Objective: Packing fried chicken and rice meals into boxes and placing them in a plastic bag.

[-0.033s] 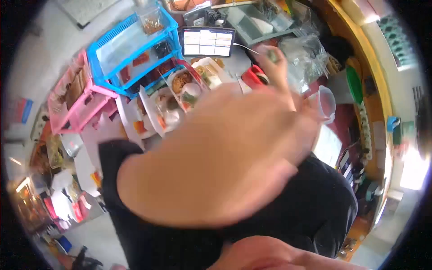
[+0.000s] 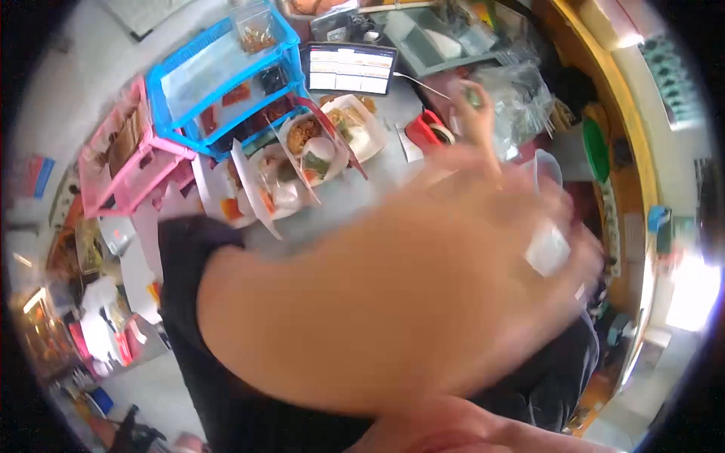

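My left arm crosses the view from a black sleeve, blurred and large. At its end my left hand (image 2: 578, 245) is smeared by motion beside a clear plastic tub (image 2: 545, 172); a white patch (image 2: 547, 251) shows among its fingers, and I cannot tell whether they hold it. Beyond that arm, my right hand (image 2: 477, 124) is raised with its fingers closed around a small green item (image 2: 473, 97), too blurred to name. Most of the right forearm is hidden. Just left of this hand is a red tape dispenser-like object (image 2: 429, 132).
Open white food boxes (image 2: 375, 136) with fried food and wrapped portions line the table. Behind them stand a blue rack (image 2: 170, 136), a pink rack (image 2: 113, 200) and a lit tablet (image 2: 351, 69). Clear plastic bags (image 2: 521, 106) and a green-rimmed bin (image 2: 595, 149) are on the right.
My left hand has swung to the right, past the clear tub, uncovering more of the food boxes. My right hand has shifted slightly right with the green item.
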`<action>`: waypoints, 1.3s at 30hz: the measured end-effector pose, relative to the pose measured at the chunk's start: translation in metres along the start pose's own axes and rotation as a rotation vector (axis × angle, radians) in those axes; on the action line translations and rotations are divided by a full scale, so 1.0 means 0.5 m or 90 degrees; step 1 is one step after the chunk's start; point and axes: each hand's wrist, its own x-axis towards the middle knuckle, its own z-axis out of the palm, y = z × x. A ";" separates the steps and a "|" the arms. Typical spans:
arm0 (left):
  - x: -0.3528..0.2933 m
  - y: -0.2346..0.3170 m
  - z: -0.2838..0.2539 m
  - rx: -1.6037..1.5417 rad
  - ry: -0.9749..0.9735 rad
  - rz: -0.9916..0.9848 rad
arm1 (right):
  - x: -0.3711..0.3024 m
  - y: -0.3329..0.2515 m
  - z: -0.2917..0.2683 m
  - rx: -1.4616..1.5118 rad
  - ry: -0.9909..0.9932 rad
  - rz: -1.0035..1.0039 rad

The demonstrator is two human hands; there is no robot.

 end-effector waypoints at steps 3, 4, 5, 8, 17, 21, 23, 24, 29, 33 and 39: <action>0.085 0.006 0.081 -0.049 0.047 0.027 | 0.056 0.043 -0.120 0.070 0.085 0.062; 0.116 0.005 0.109 -0.102 0.017 -0.012 | 0.084 0.064 -0.139 0.051 0.078 0.083; 0.149 0.005 0.131 -0.083 0.025 -0.026 | 0.105 0.071 -0.159 0.064 0.057 0.084; 0.216 -0.002 0.197 -0.068 0.007 0.070 | 0.145 0.090 -0.189 0.087 0.064 0.090; 0.217 -0.076 0.157 0.279 -0.183 -0.137 | 0.335 0.204 -0.207 0.183 0.072 0.155; 0.127 -0.109 0.150 0.169 -0.144 -0.401 | 0.354 0.175 -0.209 0.219 0.098 0.213; 0.090 -0.073 0.173 0.233 -0.011 -0.548 | 0.370 0.164 -0.175 0.268 0.041 0.230; 0.072 -0.091 0.173 0.216 -0.027 -0.537 | 0.370 0.162 -0.180 0.255 0.064 0.225; 0.017 -0.124 0.184 0.053 0.183 -0.612 | 0.362 0.075 -0.257 -0.153 0.116 -0.206; -0.048 -0.187 0.172 0.008 0.212 -0.603 | 0.412 0.138 -0.428 -0.409 0.157 -0.052; -0.188 -0.346 0.210 -0.012 0.421 -0.669 | 0.375 0.082 -0.280 -0.630 0.152 -0.183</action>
